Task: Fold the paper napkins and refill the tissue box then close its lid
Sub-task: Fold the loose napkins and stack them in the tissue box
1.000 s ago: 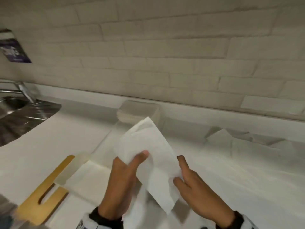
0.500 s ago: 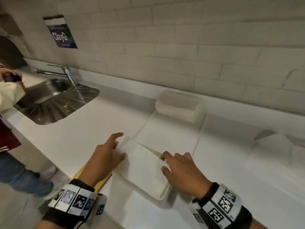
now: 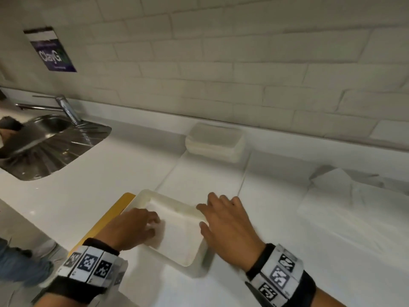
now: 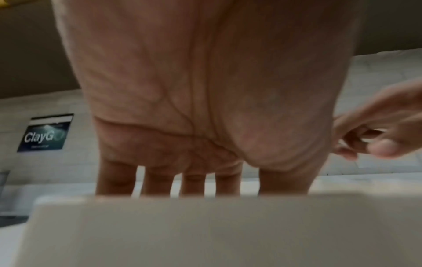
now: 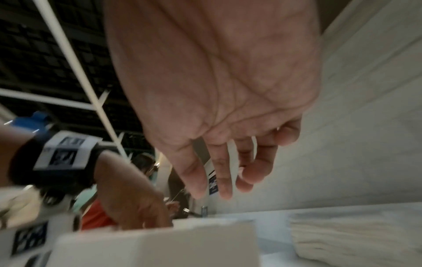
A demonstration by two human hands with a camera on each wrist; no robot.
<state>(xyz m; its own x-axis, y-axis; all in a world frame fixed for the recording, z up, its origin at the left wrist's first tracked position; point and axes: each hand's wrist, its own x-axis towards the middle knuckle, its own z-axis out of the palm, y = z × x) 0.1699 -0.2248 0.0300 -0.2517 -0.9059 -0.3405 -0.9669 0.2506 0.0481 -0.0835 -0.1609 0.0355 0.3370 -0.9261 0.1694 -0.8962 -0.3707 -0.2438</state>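
Note:
An open white tissue box (image 3: 192, 260) stands near the counter's front edge, and a folded white napkin (image 3: 179, 227) lies inside it. My left hand (image 3: 141, 227) reaches down into the box with straight fingers (image 4: 157, 182) and presses the napkin's left side. My right hand (image 3: 223, 220) hovers over the box's right rim with loose fingers (image 5: 219, 173) and holds nothing. The yellow lid (image 3: 115, 213) lies flat at the box's left, partly under it. Only the near box wall (image 4: 205, 225) shows in the left wrist view, so the fingertips are hidden.
A stack of napkins (image 3: 214, 140) sits at the back by the wall. One napkin (image 3: 199, 178) lies flat behind the box, and loose unfolded napkins (image 3: 354, 209) lie to the right. A steel sink (image 3: 44, 147) with a tap is far left. A person's shoes (image 3: 26, 267) show at lower left.
The folded napkin, held up by both hands a second ago, now lies in the box. My left hand has pushed down onto it. My right hand has let go and drawn back to the right rim.

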